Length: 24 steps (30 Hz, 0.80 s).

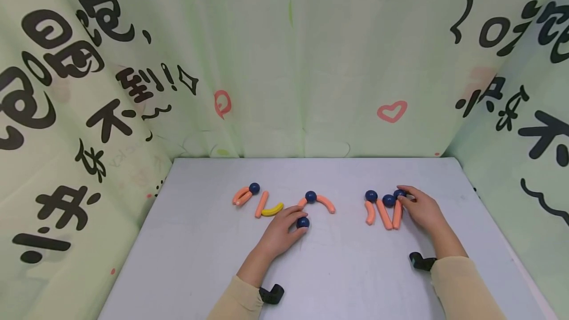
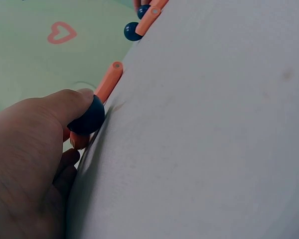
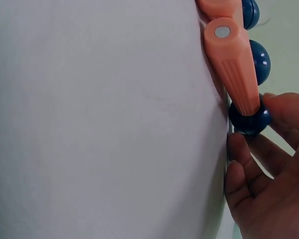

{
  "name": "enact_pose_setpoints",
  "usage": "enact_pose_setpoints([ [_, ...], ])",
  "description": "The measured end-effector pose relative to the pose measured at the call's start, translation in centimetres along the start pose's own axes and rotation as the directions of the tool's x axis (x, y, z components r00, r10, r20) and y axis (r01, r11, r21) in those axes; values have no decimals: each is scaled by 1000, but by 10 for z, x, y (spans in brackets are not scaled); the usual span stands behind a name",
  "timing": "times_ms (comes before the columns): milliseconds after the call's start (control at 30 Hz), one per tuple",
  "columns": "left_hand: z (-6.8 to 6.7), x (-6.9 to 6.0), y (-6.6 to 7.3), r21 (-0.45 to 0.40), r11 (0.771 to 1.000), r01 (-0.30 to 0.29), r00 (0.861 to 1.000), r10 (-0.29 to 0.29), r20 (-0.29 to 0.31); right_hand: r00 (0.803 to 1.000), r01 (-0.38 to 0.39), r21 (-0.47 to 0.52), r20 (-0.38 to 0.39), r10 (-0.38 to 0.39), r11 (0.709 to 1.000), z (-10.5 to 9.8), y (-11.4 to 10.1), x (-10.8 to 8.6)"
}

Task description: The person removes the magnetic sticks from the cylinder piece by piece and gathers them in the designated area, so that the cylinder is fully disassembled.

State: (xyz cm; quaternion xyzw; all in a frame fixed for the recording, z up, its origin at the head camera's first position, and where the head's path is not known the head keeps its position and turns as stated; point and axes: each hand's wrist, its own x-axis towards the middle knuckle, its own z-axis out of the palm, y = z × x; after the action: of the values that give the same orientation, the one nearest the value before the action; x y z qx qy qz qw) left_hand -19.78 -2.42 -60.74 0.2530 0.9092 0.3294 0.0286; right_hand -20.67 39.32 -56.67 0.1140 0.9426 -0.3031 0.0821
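Note:
My left hand [image 1: 279, 231] pinches a dark blue ball [image 1: 303, 222] between thumb and fingers at the middle of the table. Just behind it, another blue ball [image 1: 310, 196] joins a curved orange rod [image 1: 326, 204] and a second orange rod partly hidden by the hand. Over on the right, my right hand [image 1: 422, 211] holds a blue ball [image 3: 250, 119] with thumb and fingertips. That ball touches the top of a straight orange rod [image 3: 234, 64], whose near end shows a pale round spot. Beside it stand a blue ball [image 1: 388, 201] and a slanted rod [image 1: 384, 215].
Left of centre lie a blue ball [image 1: 254, 188] with two curved orange rods [image 1: 242, 196], a straight orange rod [image 1: 262, 205] and a yellow curved piece [image 1: 272, 210]. A blue ball [image 1: 371, 195] tops a curved rod [image 1: 370, 213] at right. Printed curtains surround the white table [image 1: 346, 270].

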Motion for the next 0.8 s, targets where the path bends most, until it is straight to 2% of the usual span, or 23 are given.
enact_pose_setpoints([
  [67,0,0,0,2,1000,-1,1000,1,-2,1000,21,-9,-19,-21,1000,-1,-2,0],
  [167,0,1,-1,3,1000,1,1000,-1,-1,995,50,-11,-86,-50,999,-2,-10,-3],
  [300,0,1,-1,5,1000,5,1000,-5,0,981,69,24,-183,-64,997,-5,-34,-8],
  [367,0,1,-1,10,1000,3,1000,-3,0,977,86,47,-197,-75,995,-6,-50,-13],
  [433,-1,1,-1,11,1000,-1,1000,1,3,976,120,70,-190,-105,990,-5,-63,-16],
  [600,-1,0,1,9,1000,0,1000,0,12,979,184,125,-111,-170,975,4,-89,-22],
  [800,-2,0,2,-1,1000,12,1000,-12,11,978,207,125,15,-210,970,32,-112,-17],
])
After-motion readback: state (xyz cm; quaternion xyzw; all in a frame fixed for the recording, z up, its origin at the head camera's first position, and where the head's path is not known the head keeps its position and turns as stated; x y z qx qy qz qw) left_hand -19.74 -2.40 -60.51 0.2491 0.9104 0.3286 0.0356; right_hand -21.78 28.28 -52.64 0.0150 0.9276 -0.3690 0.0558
